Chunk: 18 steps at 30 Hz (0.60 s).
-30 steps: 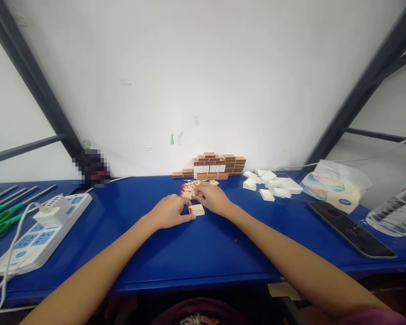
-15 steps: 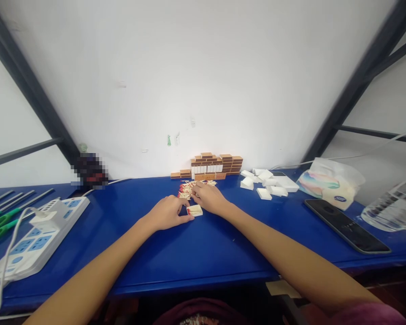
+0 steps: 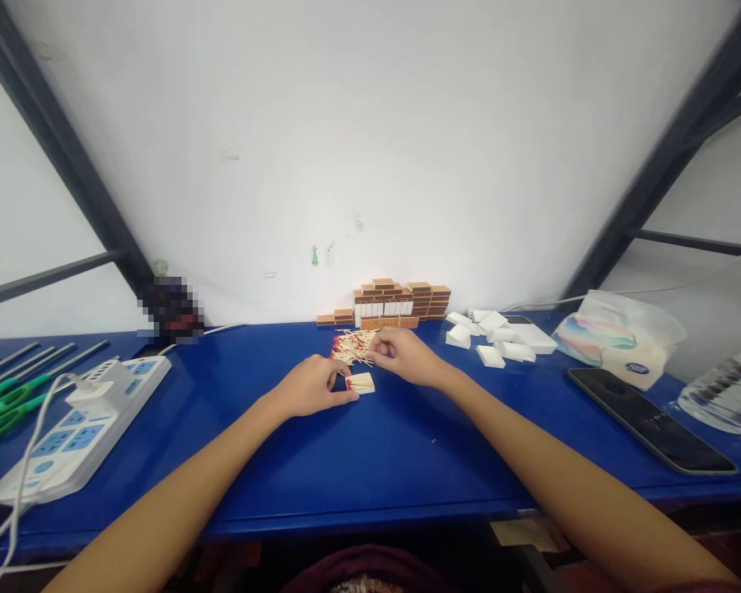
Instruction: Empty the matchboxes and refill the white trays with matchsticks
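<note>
A small white matchbox tray (image 3: 364,383) with a few red-tipped matches in it lies on the blue table. My left hand (image 3: 312,387) grips its left end between thumb and fingers. Behind the tray is a loose pile of matches (image 3: 350,346), their red heads mostly to the left. At the right side of the pile, my right hand (image 3: 401,356) has its thumb and index finger pinched together; whatever is between the fingertips is too small to make out.
Stacked matchboxes (image 3: 432,302) stand against the wall. White trays (image 3: 490,356) lie right of them, near a tissue pack (image 3: 617,338), a phone (image 3: 651,420) and a plastic bottle (image 3: 725,395). On the left are a power strip (image 3: 92,428) and green-handled scissors (image 3: 12,403).
My right hand has moved right, off the middle of the match pile, uncovering more of the matches. My left hand still holds the tray. The whole view has shifted slightly.
</note>
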### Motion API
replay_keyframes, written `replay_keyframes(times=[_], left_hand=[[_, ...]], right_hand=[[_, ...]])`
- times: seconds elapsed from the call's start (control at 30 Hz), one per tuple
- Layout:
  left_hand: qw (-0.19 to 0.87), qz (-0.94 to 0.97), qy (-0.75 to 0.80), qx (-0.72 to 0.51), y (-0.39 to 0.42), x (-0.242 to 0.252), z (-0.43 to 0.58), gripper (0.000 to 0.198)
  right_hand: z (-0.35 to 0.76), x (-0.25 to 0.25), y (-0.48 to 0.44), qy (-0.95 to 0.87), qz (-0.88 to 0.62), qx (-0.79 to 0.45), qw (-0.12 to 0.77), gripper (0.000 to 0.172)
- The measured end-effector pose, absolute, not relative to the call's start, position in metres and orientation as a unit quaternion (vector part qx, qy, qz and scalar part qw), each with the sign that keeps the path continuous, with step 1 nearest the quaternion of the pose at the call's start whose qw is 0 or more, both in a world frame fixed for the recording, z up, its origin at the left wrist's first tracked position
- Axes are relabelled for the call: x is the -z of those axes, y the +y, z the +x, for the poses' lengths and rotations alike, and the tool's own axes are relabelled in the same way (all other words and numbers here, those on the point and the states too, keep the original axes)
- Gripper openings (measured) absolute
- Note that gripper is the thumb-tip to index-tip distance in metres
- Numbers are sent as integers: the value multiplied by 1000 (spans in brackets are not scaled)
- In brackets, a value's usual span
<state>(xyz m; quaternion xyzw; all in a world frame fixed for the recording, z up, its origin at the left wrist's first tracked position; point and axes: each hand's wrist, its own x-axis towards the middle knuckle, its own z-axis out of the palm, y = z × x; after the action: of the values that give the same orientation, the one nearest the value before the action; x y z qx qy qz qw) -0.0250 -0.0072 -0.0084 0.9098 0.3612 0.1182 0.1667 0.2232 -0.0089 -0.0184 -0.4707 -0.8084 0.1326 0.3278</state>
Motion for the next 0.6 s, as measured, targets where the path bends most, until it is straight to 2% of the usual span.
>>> replay_keyframes(times=[0.17,0.33,0.47,0.6], left_hand=[[162,912,356,-123,-8,9,-25,44],[158,911,360,-126,-8,9,-25,45],[149,914,358,-122,-8,9,-25,42],[152,914,355,-121,-9,10,-24,42]], right_hand=[[223,21,-5,-791,-489,-103,354,10],[226,21,-1,-743,-517,-183,385,17],[223,12,-12,-804,-447,-237,312,15],[214,7,-25,-868,-398,-163,249,4]])
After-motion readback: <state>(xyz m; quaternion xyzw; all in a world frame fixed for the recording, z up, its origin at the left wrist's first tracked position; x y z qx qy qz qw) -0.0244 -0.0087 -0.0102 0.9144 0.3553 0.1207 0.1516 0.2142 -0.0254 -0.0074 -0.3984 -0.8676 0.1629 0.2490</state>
